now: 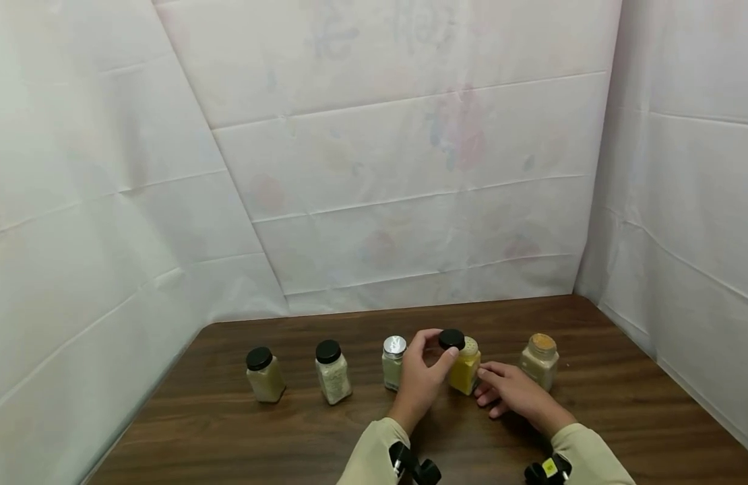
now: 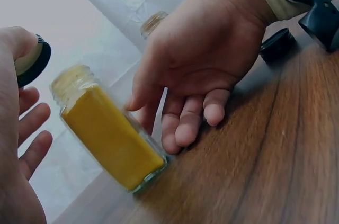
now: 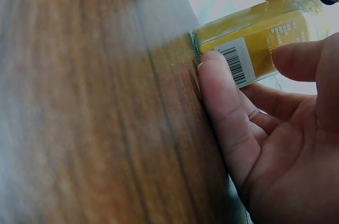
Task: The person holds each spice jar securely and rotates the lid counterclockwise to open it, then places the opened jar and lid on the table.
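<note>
On the wooden table (image 1: 240, 431) stands a row of little spice jars. Going from the left, there is a tan jar (image 1: 265, 375) with a black lid, then a white jar (image 1: 333, 372) also capped in black, then a pale jar with a silver top (image 1: 393, 362), just beside my left hand (image 1: 421, 378).

That hand pinches a black cap (image 1: 451, 339) between thumb and fingertips, and holds it just above and to the left of the yellow jar's (image 1: 465, 367) open mouth. The cap is light, hard plastic, easy to hold by its rim as I do now.

The yellow jar stands upright on the table between my two hands, nearly full of bright yellow powder under a pale shaker insert. It looks like clear glass with flat sides: stiff, smooth, somewhat slippery, and likely to crack if knocked over. Full as it is, I judge it has some weight for its size. The flat sides low down are the best place to hold it, and a label (image 3: 233, 60) on one side gives a little more grip.

My right hand (image 1: 512, 394) lies loosely open on the table, its fingertips against the jar's base, steadying rather than gripping it.

Farthest right stands an uncapped beige jar (image 1: 540, 360).
</note>
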{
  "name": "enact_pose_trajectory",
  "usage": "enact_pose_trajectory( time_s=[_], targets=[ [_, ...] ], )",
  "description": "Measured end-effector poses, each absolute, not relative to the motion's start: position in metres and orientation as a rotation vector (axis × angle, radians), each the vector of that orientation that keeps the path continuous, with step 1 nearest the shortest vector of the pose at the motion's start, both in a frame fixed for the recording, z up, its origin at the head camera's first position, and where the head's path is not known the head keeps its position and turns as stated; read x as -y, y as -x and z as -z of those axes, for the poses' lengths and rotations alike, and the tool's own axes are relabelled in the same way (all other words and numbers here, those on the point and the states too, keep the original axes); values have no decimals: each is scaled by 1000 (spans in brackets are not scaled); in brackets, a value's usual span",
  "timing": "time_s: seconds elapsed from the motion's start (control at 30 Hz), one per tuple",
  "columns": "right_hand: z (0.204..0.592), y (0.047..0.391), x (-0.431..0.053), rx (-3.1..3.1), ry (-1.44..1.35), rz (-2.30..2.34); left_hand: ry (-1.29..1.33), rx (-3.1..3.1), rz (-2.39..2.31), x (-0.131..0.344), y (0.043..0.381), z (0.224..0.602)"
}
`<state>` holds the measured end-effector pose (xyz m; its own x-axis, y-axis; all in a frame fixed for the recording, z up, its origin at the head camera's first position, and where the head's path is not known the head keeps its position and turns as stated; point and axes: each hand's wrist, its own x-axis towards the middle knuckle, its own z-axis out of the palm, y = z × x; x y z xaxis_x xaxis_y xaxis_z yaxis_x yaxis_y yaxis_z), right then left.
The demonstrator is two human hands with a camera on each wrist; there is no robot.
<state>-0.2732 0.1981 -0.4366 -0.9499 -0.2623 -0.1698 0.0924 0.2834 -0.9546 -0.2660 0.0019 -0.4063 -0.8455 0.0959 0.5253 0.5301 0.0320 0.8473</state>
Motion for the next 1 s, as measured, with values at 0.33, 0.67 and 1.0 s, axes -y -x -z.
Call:
enact_pose_trajectory(
  time_s=[0.33, 0.67, 1.0],
  targets=[
    [435, 271, -197, -2253, 166, 1704, 670, 2098, 1863, 13, 257, 404],
    [436, 275, -198, -2268, 149, 1697, 810, 2135, 1873, 24, 273, 431],
    [439, 274, -197, -2276, 149, 1691, 823, 2237, 1854, 25, 268, 431]
  ],
)
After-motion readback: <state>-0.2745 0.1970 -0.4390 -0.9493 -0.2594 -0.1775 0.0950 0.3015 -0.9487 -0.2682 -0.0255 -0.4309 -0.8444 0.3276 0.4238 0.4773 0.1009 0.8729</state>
